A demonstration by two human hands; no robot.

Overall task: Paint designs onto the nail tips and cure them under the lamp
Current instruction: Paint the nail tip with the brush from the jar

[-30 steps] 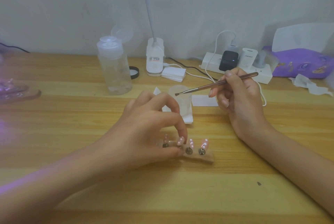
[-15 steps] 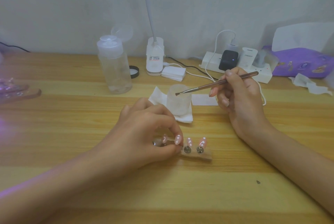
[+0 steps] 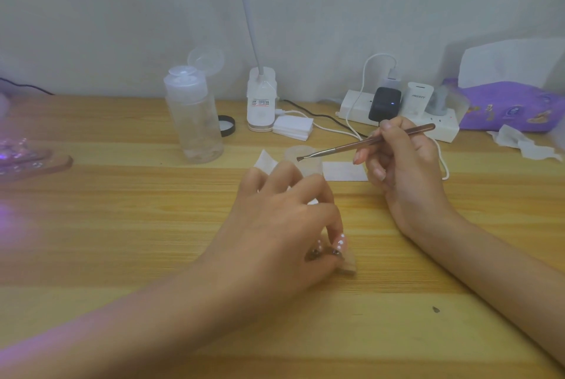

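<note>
A small wooden holder [image 3: 349,265] with pink nail tips [image 3: 340,244] dotted white lies on the desk in front of me. My left hand [image 3: 284,225] covers most of it, fingers curled round the holder and its tips; only two tips show. My right hand [image 3: 403,170] hovers further back and to the right, pinching a thin brown nail brush [image 3: 363,143] whose tip points left over a small translucent cup [image 3: 302,161]. At the far left edge, purple light falls on another holder of nail tips [image 3: 27,158].
A clear bottle [image 3: 194,118] with its flip cap open stands at the back, a black lid [image 3: 227,125] beside it. A white lamp base [image 3: 261,103], stacked wipes [image 3: 293,128], a power strip [image 3: 397,112] with chargers and a purple tissue pack [image 3: 507,106] line the wall. White pads [image 3: 344,171] lie mid-desk.
My left hand has slid right over the holder, now hiding more of its nail tips. My right hand with the brush has stayed in place.
</note>
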